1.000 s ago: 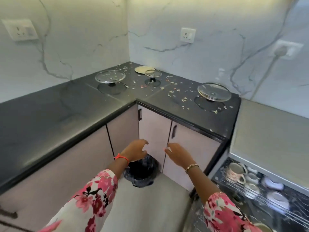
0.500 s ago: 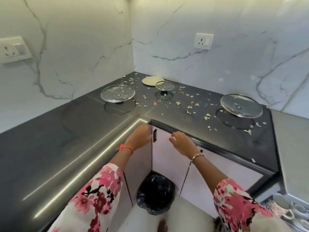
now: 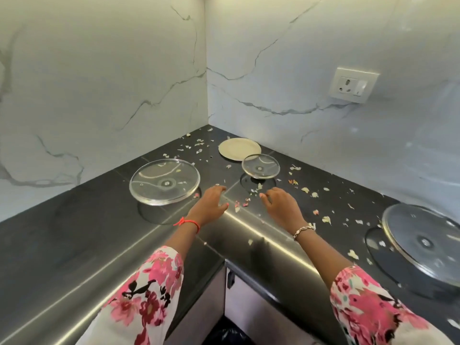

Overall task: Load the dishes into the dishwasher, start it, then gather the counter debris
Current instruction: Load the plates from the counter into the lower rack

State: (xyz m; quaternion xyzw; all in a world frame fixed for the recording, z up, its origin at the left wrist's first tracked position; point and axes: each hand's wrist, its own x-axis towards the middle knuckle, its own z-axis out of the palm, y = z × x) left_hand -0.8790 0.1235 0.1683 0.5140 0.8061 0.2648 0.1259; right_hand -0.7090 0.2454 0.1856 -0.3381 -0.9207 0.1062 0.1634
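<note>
Pale and pinkish scraps of debris (image 3: pixel 305 190) lie scattered over the black corner counter (image 3: pixel 74 232). My left hand (image 3: pixel 210 207) and my right hand (image 3: pixel 281 206) hover low over the counter near its inner corner, palms down, fingers apart and slightly curled, holding nothing. A small cluster of scraps (image 3: pixel 242 204) lies between them. A large glass lid (image 3: pixel 164 181) rests upside down just left of my left hand. A small glass lid (image 3: pixel 260 166) stands beyond my right hand, and a beige plate (image 3: pixel 237 147) lies behind it.
Another large glass lid (image 3: pixel 423 241) sits at the right edge of the counter. Marble walls close the corner, with a socket (image 3: pixel 353 84) on the right wall. Below the counter edge are cabinet doors (image 3: pixel 249 312) and a black bin bag (image 3: pixel 227 333).
Both hands rose from the cabinet front under the counter edge up onto the counter top. The view moved closer to the corner; the dishwasher rack is out of sight.
</note>
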